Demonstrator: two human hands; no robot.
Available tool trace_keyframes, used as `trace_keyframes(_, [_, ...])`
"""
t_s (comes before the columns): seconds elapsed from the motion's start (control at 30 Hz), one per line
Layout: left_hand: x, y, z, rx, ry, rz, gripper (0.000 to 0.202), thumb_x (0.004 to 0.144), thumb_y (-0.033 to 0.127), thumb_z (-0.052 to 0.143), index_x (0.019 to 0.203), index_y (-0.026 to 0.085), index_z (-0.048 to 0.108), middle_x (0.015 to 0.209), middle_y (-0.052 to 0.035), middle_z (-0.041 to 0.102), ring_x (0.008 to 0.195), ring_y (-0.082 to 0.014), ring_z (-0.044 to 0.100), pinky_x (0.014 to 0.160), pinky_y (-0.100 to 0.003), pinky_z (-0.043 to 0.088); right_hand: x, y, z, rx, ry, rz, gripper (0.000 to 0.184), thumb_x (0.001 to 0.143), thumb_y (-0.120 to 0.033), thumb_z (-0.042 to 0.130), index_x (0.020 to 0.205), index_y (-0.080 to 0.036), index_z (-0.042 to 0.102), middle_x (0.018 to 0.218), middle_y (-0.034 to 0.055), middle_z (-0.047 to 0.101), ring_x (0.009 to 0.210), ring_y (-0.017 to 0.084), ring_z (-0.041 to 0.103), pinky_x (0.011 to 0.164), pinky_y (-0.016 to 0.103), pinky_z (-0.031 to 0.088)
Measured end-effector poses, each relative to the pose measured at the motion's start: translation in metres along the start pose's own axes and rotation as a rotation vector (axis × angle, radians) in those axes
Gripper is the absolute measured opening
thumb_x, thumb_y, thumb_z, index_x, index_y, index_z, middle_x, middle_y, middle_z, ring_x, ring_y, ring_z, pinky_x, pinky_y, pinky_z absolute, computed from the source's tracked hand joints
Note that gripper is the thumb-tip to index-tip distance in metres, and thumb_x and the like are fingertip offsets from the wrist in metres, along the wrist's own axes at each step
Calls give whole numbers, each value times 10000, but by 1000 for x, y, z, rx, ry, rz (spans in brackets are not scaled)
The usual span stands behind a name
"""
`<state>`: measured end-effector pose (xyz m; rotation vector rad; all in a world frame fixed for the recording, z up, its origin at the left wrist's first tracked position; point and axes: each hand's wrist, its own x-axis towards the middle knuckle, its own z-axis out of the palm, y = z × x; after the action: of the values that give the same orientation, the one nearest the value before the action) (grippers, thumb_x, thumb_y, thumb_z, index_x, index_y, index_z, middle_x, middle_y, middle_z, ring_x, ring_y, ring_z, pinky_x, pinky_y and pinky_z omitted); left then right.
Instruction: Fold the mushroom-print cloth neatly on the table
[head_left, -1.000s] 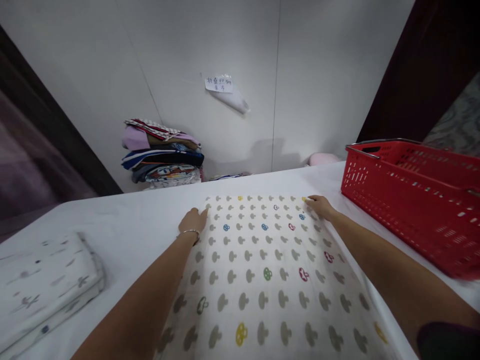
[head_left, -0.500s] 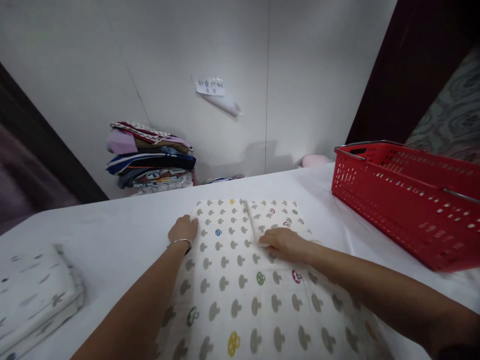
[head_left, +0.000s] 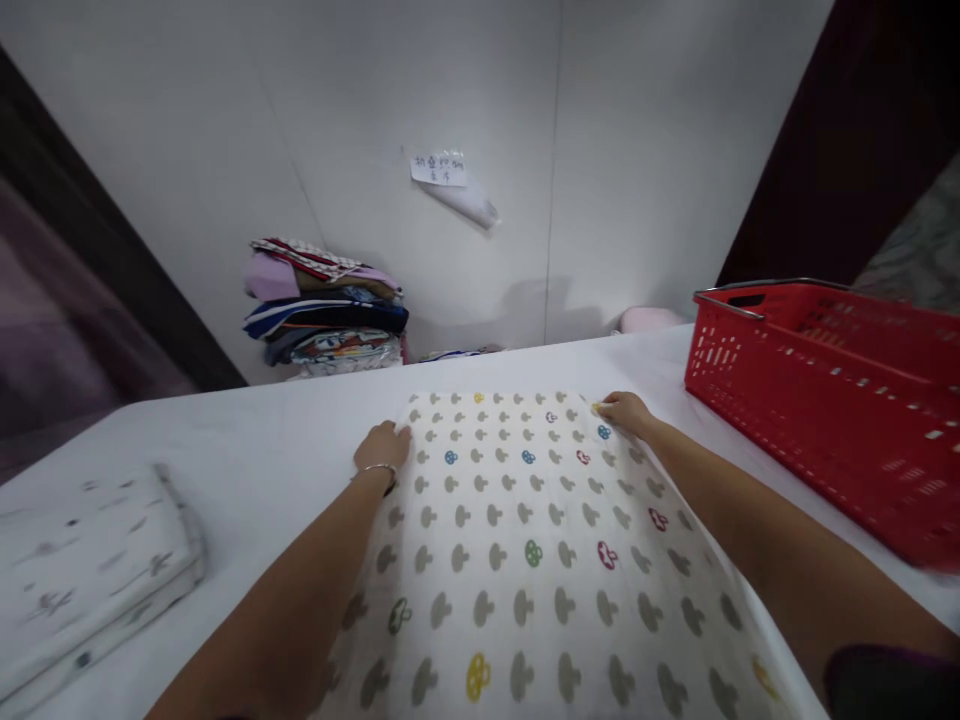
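- A pale cream fabric sheet printed with rows of grey mushrooms [head_left: 517, 500], a few outlined in yellow, blue, red and green, lies spread in the middle, its near end running out of view at the bottom.
- It rests on a white cloth-covered surface [head_left: 262, 430].
- The left hand [head_left: 382, 447], a thin silvery bracelet [head_left: 377, 468] around its wrist, is at the sheet's left edge near the far corner, fingers close together and touching the fabric; whether they grip it or only press on it, I cannot tell.
- The right hand [head_left: 628, 412] pinches the sheet's far right corner, thumb and fingers drawn narrow beside a yellow mushroom.
- Right of that arm stands a red perforated plastic basket with metal handles [head_left: 817, 410], apart from the sheet.
- On the left lies a folded white cloth with small dark and grey motifs [head_left: 82, 560], well apart from the sheet.
- Beyond the surface's far edge rises a stack of folded multicoloured fabrics [head_left: 322, 310].
- A white paper note with handwriting [head_left: 439, 169] is stuck to the light grey wall [head_left: 637, 150], a loose flap hanging below it.
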<state>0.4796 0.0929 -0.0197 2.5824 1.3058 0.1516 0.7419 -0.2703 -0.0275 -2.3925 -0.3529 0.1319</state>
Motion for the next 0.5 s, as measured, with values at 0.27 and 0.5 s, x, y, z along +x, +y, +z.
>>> trace_keyframes(0.27, [17,17,-7,11,41,152,566,871,385,357,1393,171,313,1432,-138,352,1273,-273,384,977,-371,369,12,11,8,98,-26,-122,166,622,-337,628,673,-179,620,604,-6,594,596,142,524,544,242,372])
trace_keyframes(0.5, [47,35,3,92,-46,366,673,748,123,462,1390,271,325,1407,-55,408,1316,-221,302,1024,-362,298,22,18,10,258,22,-104,388,547,-343,697,889,-170,636,681,-2,570,564,126,514,515,245,392])
